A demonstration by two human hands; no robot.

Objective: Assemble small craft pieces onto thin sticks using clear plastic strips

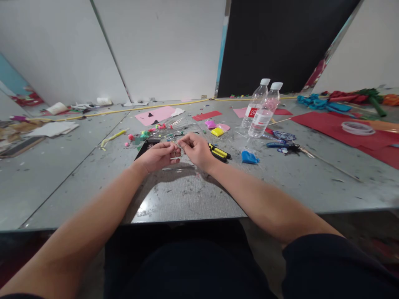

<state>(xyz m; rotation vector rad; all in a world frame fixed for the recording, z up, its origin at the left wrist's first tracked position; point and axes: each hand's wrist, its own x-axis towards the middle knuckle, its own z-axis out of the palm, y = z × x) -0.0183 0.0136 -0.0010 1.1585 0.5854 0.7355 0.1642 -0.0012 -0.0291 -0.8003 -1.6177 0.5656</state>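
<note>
At the bottom of the frame both forearms reach up over the grey counter (93,182) and meet at the centre. The left hand (157,157) and the right hand (197,150) come together there, fingers (174,147) of each pinched on a thin clear strip (178,146) held between them just above the counter; what it is made of is too small to tell. Just right of the right hand lies a yellow-and-black cutter (220,152), and further right a blue lump (249,157) and keys (289,147). Behind the hands sit small bright clay bits (145,133), then yellow (217,131) and pink (211,123) lumps. Two clear bottles (262,112) stand side by side, touching, at centre right. Pink paper (156,115) lies behind the clay bits, red sheets (343,128) at right, and a yellow cord (156,106) runs along the far edge.
</note>
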